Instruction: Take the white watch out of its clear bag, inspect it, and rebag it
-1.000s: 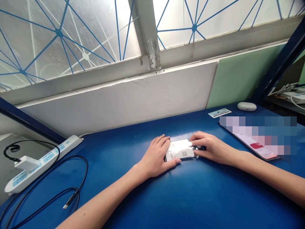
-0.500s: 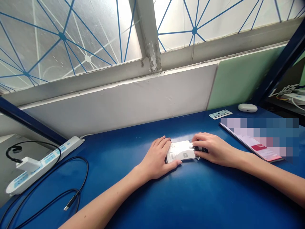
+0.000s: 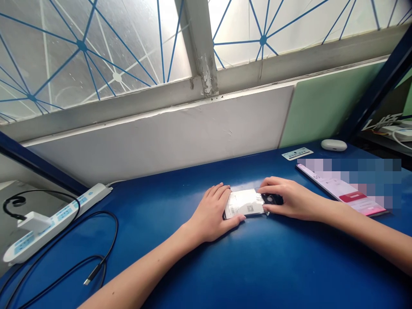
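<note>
A flat white packet (image 3: 243,203) with printed text and a square code lies on the blue table in the middle of the head view. My left hand (image 3: 212,209) is closed round its left end, fingers over the far side and thumb along the near edge. From the packet's right end sticks out a black flat piece (image 3: 268,198) with a pale round spot; its kind cannot be made out. My right hand (image 3: 291,197) grips that piece between the thumb below and the fingers above, at the packet's right end.
On the left lie a white power strip (image 3: 61,219) with a plugged-in charger (image 3: 35,224) and a looping black cable (image 3: 93,274). To the right are a phone-like slab with a lit screen (image 3: 350,195), a card (image 3: 298,153) and a white earbud case (image 3: 334,145). A wall and windows rise behind.
My right hand has shifted slightly right, and more of the black piece shows beyond the packet's right end. My left hand and the packet stay in place.
</note>
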